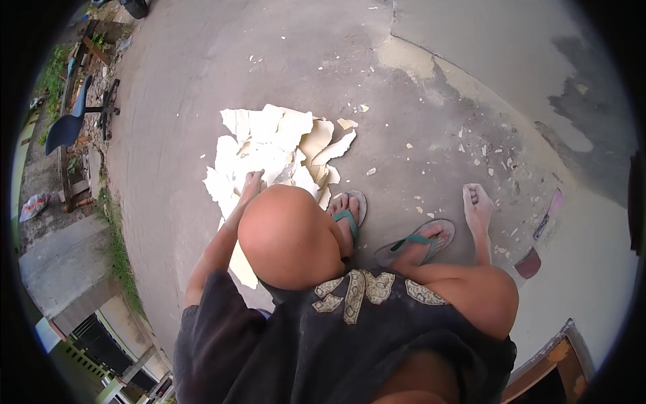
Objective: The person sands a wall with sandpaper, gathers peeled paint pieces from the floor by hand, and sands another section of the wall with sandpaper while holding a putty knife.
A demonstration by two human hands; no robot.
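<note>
A pile of torn, cream-white flakes [266, 135], like peeled paint or plaster skin, lies on the grey ground ahead. My left hand [252, 182] reaches past the left knee into the pile, its fingers curled against the pale flakes. The knee covers part of the flakes near that forearm. My right hand [476, 202], coated in white dust, is held as a closed fist beside the right foot. Whatever it may hold is hidden inside the fingers.
Small chips [476, 161] are scattered along the base of the pale wall [572, 269]. A long purplish piece [550, 210] and a maroon piece [528, 263] lie there. Sandalled feet [348, 217] are planted between my hands. A blue chair [70, 121] stands far left among rubble.
</note>
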